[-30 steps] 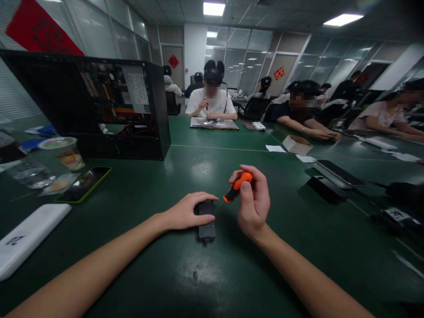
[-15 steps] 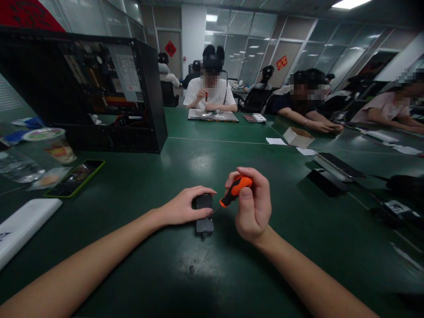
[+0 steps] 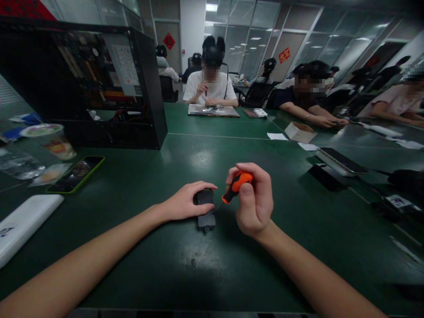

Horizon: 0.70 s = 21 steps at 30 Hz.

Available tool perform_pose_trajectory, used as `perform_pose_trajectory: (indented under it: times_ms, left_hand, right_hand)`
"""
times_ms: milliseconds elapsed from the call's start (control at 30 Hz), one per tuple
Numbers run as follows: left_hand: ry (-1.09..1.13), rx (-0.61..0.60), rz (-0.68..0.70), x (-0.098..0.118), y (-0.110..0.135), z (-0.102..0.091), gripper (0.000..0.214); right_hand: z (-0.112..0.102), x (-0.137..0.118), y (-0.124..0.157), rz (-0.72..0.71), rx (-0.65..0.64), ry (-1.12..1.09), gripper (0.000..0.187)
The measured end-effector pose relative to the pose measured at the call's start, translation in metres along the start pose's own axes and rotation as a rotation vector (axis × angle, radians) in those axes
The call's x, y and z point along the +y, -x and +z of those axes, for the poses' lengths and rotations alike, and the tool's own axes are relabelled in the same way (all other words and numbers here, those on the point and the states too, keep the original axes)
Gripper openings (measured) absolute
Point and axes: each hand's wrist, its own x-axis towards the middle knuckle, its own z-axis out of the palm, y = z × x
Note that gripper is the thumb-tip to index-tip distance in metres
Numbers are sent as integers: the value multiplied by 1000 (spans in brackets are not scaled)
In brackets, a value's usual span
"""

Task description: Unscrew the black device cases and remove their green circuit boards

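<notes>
A small black device [image 3: 206, 217] lies flat on the green table [image 3: 185, 260] in front of me. My left hand [image 3: 184, 203] rests on top of it, fingers curled over its far end and holding it down. My right hand [image 3: 253, 201] is closed round an orange and black screwdriver [image 3: 236, 187], held slanted. Its thin shaft points down and left, and the tip meets the device's right side. Part of the device is hidden under my left fingers.
An open black computer case [image 3: 99, 84] stands at the back left. A green-edged phone [image 3: 75, 175], a sealed cup [image 3: 53, 140], a plastic bottle [image 3: 18, 165] and a white box [image 3: 23, 223] lie to the left. Dark devices [image 3: 327, 170] lie right. Several people sit at the far side.
The view has tilted slightly downward. My hands, the screwdriver and the device have kept almost the same pose, with only small shifts of the right hand.
</notes>
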Motion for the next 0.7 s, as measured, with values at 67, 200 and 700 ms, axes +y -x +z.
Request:
perform_pose_trajectory:
  times_ms: [67,200,700]
  left_hand:
    - [1,9,11,0,0,0,44]
    - [5,52,17,1,1,2,51]
    - [-52,28,13,-1,2,4,46]
  right_hand:
    - [-1,-1,-1,-29,-28,9,38]
    - [-3,1,0,-69,-97,4,41]
    - [-20,-9,-23,44,-206,-154,11]
